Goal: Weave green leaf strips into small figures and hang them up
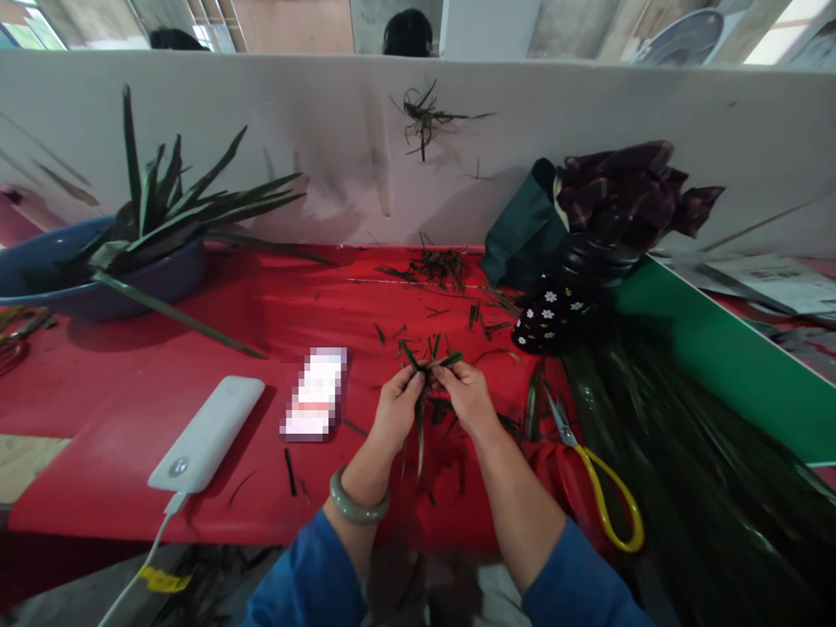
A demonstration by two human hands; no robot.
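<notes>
Both hands meet over the red-covered table, pinching a small bundle of green leaf strips [421, 422] between thumbs and fingers. My left hand [396, 405] grips it from the left, with a bangle [358, 502] around that wrist. From the right, my right hand [468, 398] closes on the same strips near a short leaf end [450, 358]. Some strip ends stick up above the fingers and others hang below. Where exactly the strips cross is partly hidden by the fingertips. Yellow-handled scissors [604, 488] lie to the right of my right forearm, blades pointing away.
A blue basin [144, 283] with long leaves stands at the left. A white power bank [207, 433] with a cable and a phone [314, 394] lie left of my hands. Long dark leaves [679, 470] cover the right side beside a green panel [738, 348]. Leaf scraps [444, 266] lie ahead.
</notes>
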